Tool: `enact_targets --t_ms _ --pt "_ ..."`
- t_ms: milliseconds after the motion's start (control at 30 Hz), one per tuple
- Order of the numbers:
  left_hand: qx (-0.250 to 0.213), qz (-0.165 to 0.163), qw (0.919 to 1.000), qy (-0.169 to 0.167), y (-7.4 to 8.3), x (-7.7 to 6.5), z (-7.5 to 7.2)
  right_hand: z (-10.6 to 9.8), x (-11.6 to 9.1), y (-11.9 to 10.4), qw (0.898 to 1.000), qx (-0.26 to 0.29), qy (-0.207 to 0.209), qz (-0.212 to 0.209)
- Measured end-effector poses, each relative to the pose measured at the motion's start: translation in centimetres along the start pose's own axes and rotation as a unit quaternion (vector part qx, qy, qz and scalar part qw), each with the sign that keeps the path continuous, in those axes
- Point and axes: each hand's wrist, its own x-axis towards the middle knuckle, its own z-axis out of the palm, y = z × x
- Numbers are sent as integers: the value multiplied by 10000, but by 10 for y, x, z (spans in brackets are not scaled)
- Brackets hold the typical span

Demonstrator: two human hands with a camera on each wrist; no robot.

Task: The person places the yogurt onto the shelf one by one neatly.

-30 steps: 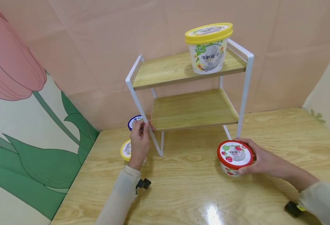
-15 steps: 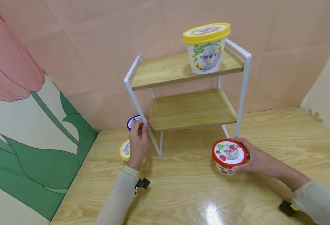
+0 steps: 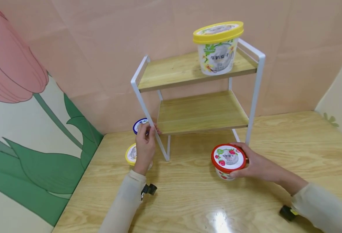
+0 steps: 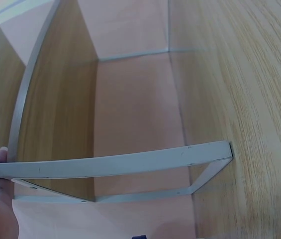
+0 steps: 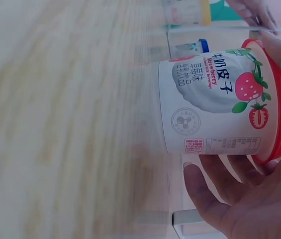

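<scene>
So the big change for us: the red-lidded tub has shifted left over the past second. It was pretty much in front of the rack's right front leg; now we've got it a bit inside that line, below and in front of the lower shelf. The right hand came along with it, thumb on the near side and fingers round the far side, so it's definitely holding the tub. Can't tell whether the base touches the worktop or sits just above it.

Meanwhile the left hand hasn't budged, fingers hooked round the left front leg. The yellow-lidded tub on the top shelf is where it was too.

For the job in hand, we'd read that as a tub in transit, not parked: it's on neither shelf, and we reckon the left hand is keeping the rack steady.
</scene>
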Motion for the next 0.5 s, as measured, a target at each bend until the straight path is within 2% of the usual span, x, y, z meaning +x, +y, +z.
enact_targets --t_ms 300,500 --pt "157 -261 9995 24 4 -1 -2 4 0 -4 9999 101 -43 3" --pt "-166 -33 9999 35 3 -1 2 4 -4 0 9989 422 -173 112"
